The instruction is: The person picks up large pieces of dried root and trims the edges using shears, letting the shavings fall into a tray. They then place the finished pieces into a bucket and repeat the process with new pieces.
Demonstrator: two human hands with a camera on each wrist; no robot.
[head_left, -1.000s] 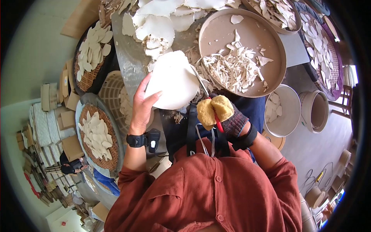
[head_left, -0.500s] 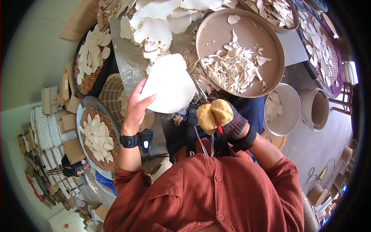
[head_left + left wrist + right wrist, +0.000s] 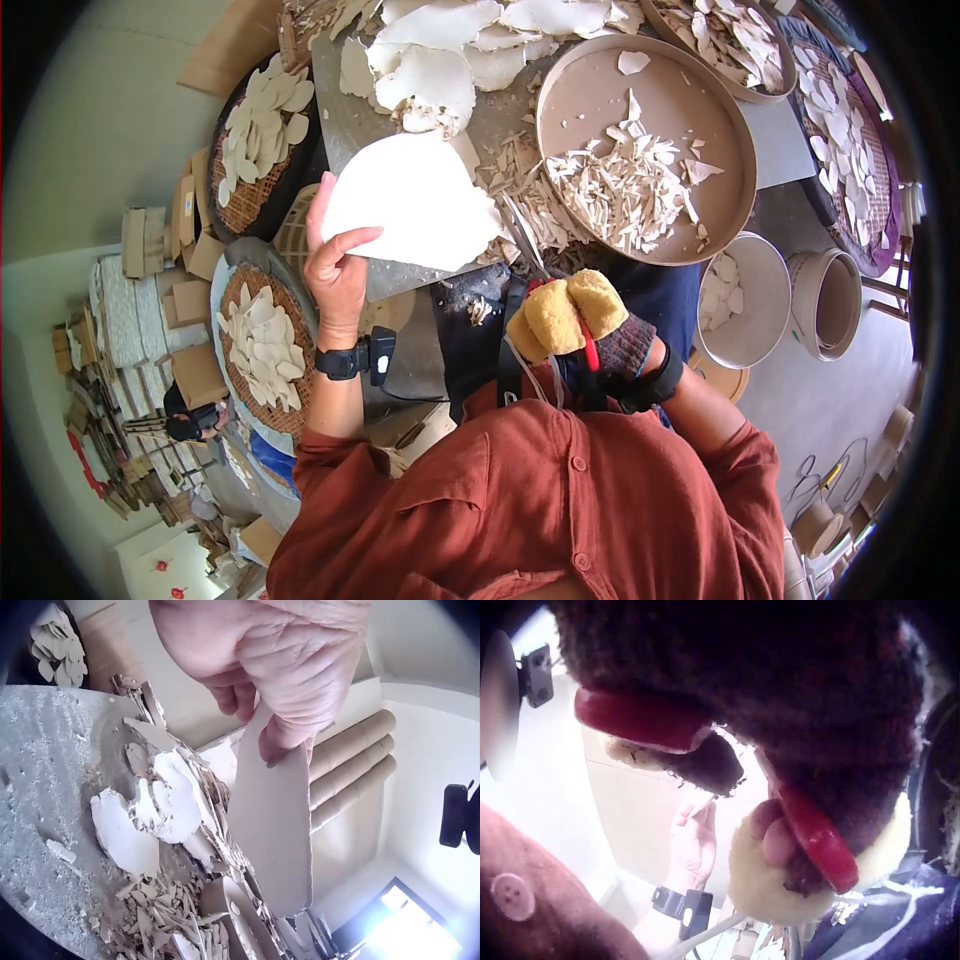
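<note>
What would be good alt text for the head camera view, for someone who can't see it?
Seen from above, a person's left hand holds up a large white sheet while the gloved right hand grips red-handled scissors. Beyond lies a round tray of white offcuts, with baskets of cut pieces around.

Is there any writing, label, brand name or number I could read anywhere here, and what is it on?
None can be read. The white box at the lower left bears small red marks, too small to make out. The wrist device on the left hand, the scissors and the white sheet show no text.
</note>
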